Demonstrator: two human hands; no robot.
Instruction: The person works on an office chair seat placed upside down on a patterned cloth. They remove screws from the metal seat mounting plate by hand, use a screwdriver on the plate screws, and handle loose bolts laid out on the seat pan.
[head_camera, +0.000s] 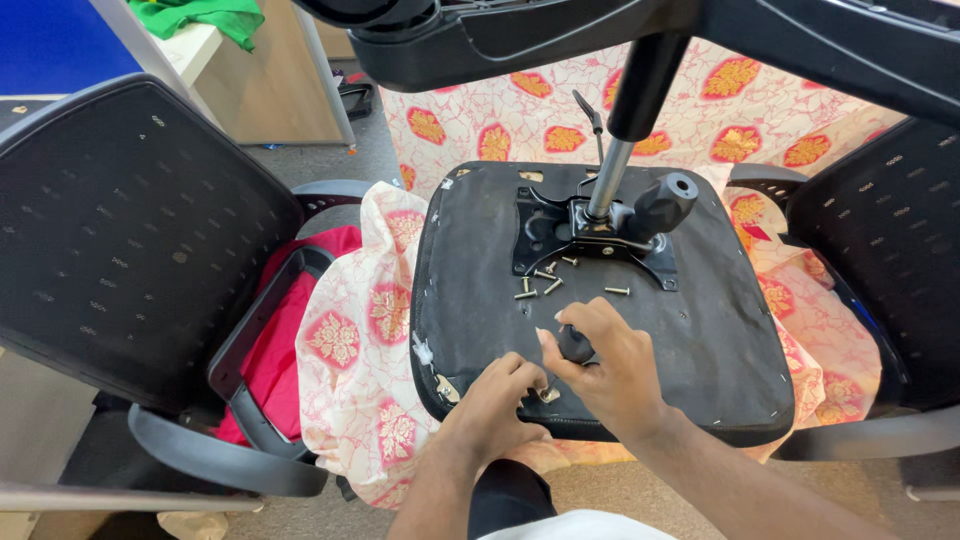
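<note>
at six o'clock on the upturned seat base (690, 330), right hand (610, 365) grips a screwdriver (573, 345); left hand (495, 400) pinches its tip at a bracket (548, 394). loose screws (545, 285) at twelve suggest more fastening remains.

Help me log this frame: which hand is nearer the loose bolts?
Right. The right hand sits just below the bolts, holding a black tool; the left hand is lower, at the seat's front edge.

Probably office: mesh-back chairs (120, 230), grey carpet floor (360, 150), wooden desk (260, 80), blue partition (50, 40).
</note>
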